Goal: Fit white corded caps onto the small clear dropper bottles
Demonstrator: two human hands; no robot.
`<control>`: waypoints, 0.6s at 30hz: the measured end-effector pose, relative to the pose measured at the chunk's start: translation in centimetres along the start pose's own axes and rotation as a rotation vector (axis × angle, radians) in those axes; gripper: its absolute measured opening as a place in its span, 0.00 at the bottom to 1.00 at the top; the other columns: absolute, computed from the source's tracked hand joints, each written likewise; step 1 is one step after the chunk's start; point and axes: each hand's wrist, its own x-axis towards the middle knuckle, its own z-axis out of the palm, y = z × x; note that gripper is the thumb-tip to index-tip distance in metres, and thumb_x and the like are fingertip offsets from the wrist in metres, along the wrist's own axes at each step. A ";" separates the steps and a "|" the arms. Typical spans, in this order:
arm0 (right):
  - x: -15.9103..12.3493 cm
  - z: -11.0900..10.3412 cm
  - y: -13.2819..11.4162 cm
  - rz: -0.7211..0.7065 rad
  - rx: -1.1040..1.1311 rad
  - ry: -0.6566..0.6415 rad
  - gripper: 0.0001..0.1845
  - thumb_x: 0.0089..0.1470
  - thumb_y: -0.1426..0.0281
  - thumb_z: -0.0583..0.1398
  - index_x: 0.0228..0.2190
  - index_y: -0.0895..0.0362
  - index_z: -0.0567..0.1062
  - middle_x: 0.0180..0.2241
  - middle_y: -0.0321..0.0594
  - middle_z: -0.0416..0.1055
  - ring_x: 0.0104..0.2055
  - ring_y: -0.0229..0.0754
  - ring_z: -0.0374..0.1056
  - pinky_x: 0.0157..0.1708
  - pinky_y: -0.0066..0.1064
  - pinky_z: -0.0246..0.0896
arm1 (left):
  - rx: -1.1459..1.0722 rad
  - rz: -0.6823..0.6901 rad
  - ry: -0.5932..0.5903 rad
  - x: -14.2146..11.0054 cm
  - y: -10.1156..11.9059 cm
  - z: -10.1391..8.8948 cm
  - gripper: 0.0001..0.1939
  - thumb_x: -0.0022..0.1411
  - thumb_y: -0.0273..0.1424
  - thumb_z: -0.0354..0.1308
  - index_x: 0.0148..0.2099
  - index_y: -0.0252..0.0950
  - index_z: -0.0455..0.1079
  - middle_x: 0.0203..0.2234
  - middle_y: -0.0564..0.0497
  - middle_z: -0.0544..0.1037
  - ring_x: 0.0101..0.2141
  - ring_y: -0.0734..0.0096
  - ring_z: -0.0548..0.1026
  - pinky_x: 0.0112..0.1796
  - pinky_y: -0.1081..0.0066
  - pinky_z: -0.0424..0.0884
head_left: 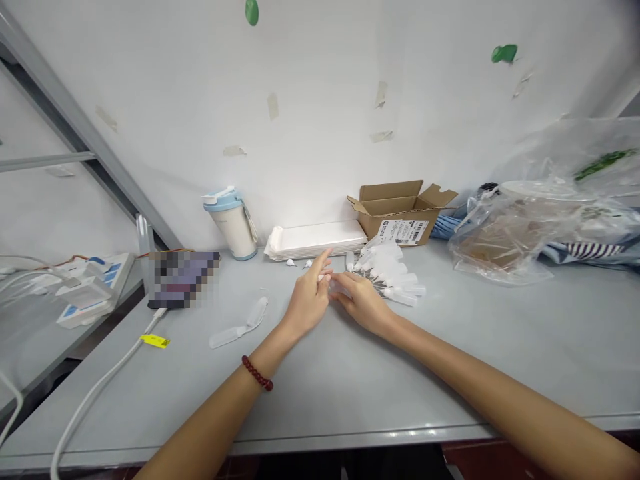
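My left hand (309,300), with a dark red bead bracelet on the wrist, meets my right hand (363,303) above the middle of the table. Between them is a small translucent plastic bottle (340,288), mostly covered by fingers. My right fingers are wrapped round it. The left thumb and fingers pinch at its left end, with one finger stretched upward; what exactly they grip is hard to see. Just behind my right hand lies a pile of similar small bottles (387,267) with thin metal tips. Two translucent bottles (240,327) lie to the left of my left hand.
Small white tips (291,263) lie before a white wrapped stack (317,239). An open cardboard box (400,217) and a cream tumbler (233,227) stand by the wall. A plastic bag (500,240) sits right; a phone-like device (183,280) with a white cable (105,380) lies left.
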 end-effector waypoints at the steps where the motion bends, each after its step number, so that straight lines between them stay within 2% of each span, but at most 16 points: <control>1: 0.0 -0.1 0.0 -0.001 -0.020 0.001 0.12 0.54 0.76 0.57 0.41 0.59 0.71 0.36 0.46 0.72 0.37 0.44 0.68 0.36 0.32 0.61 | -0.044 -0.015 -0.006 0.0 0.0 0.0 0.26 0.64 0.30 0.44 0.64 0.39 0.51 0.56 0.41 0.66 0.53 0.62 0.68 0.51 0.60 0.65; 6: 0.0 0.0 0.1 -0.058 -0.046 0.043 0.14 0.56 0.74 0.56 0.45 0.57 0.71 0.34 0.44 0.72 0.35 0.42 0.69 0.34 0.31 0.62 | -0.219 -0.065 0.004 0.2 0.0 0.3 0.25 0.65 0.29 0.41 0.65 0.36 0.50 0.58 0.40 0.63 0.57 0.63 0.63 0.56 0.60 0.58; 11: -0.3 -0.1 -0.5 -0.083 -0.173 0.034 0.13 0.55 0.76 0.57 0.44 0.57 0.70 0.33 0.42 0.72 0.32 0.40 0.69 0.31 0.28 0.60 | -0.377 -0.127 0.046 0.3 0.2 0.4 0.28 0.64 0.25 0.43 0.65 0.37 0.47 0.60 0.39 0.60 0.57 0.61 0.64 0.56 0.58 0.58; 18: -0.4 -0.3 -2.0 -0.019 -0.295 -0.059 0.09 0.55 0.75 0.58 0.41 0.59 0.70 0.33 0.43 0.73 0.31 0.41 0.70 0.27 0.27 0.57 | -0.594 -0.216 0.219 0.4 -0.1 0.5 0.33 0.59 0.19 0.45 0.66 0.38 0.46 0.60 0.41 0.60 0.56 0.66 0.65 0.56 0.64 0.59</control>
